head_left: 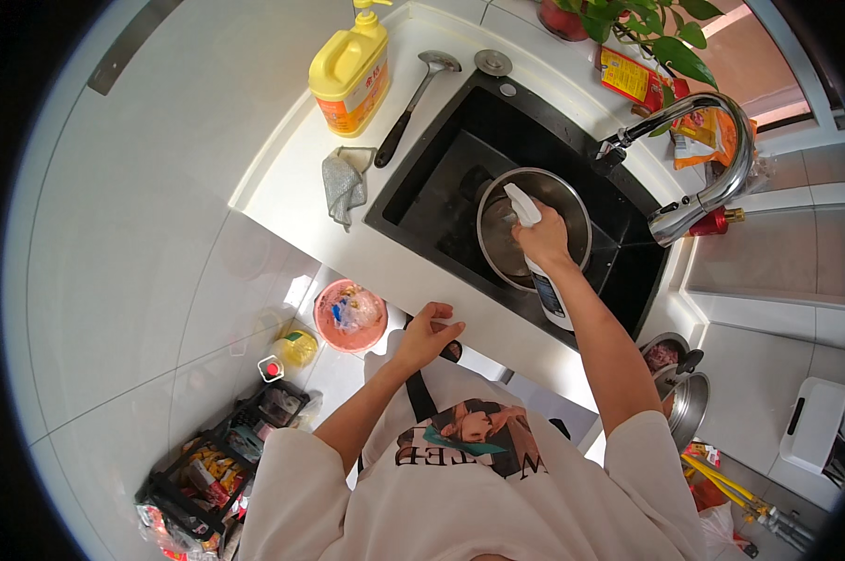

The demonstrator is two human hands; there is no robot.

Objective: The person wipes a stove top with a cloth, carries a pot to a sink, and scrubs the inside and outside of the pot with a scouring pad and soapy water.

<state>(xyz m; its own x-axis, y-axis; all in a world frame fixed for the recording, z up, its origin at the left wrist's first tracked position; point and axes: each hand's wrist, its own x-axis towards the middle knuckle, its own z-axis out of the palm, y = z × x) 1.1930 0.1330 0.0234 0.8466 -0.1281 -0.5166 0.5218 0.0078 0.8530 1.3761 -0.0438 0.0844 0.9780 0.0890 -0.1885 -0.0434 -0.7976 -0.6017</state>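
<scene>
My right hand [545,235] grips the neck of a white spray bottle [550,298], its nozzle tilted over a round stainless steel pot [582,203]. The pot rests inside the black kitchen sink [422,203], and its dark handle sticks out at the upper left. Some liquid or a wet sheen shows on the pot's bottom. Near the counter's front edge, my left hand [428,335] hangs with nothing in it, fingers apart and bent. A chrome gooseneck faucet [738,161] arches at the sink's right side.
Left of the sink, the white counter [292,186] holds a grey cloth [344,184], a metal ladle [409,109] and a yellow detergent jug [352,77]. A drain strainer [493,62] sits behind. On the floor are a pink bin [352,343], an oil bottle [297,348] and a black crate [184,484].
</scene>
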